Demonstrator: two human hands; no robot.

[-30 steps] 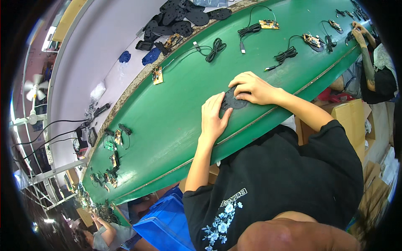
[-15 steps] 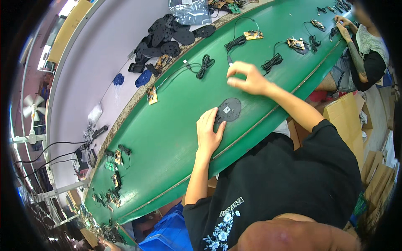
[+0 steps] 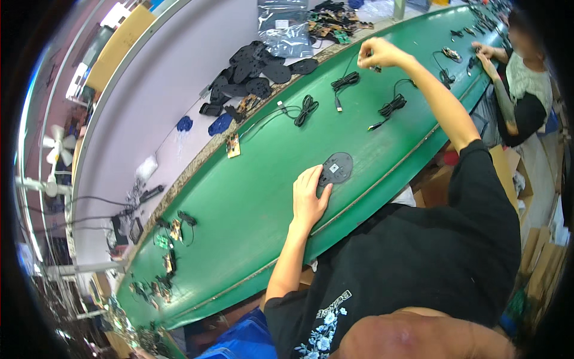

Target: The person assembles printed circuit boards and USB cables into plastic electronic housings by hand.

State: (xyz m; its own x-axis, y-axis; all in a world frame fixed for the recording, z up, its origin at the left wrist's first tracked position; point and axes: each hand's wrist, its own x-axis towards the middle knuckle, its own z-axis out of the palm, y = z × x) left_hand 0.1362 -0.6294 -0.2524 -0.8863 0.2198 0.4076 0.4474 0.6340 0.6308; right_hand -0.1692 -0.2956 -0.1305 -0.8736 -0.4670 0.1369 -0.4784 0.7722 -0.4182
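Black oval plate (image 3: 336, 168) with a small pale square at its middle, flat on the green belt (image 3: 251, 203), close to the belt's near edge. Unmoved since half a second ago and a second ago.

Right hand (image 3: 378, 54) changed most: a second ago laid over the plate, half a second ago lifted just beyond it, now stretched far across the belt toward its far edge, well apart from the plate. Fingers bunched together, pinching something small and dark at the tips; too small to tell what. Coiled black cable (image 3: 345, 81) just beside that hand, another coiled cable (image 3: 391, 107) between hand and plate.

Left hand (image 3: 310, 194) little changed: flat on the belt, palm down, fingers spread loosely and unclenched, fingertips (image 3: 323, 188) touching the plate's left rim. Gripping nothing, only resting against the plate.

Farther from the plate, across the belt: third coiled cable (image 3: 306, 110) with a long loose lead, and a small circuit board (image 3: 232, 145) near the belt's far edge. Beyond that edge, on the pale table (image 3: 173, 90), a heap of black oval plates (image 3: 254, 75) and a clear plastic bag (image 3: 286, 30). Far to the plate's left along the belt, more small boards and wires (image 3: 170, 230). To the plate's right, at the belt's end, another person's hands (image 3: 481, 54) busy over small parts.
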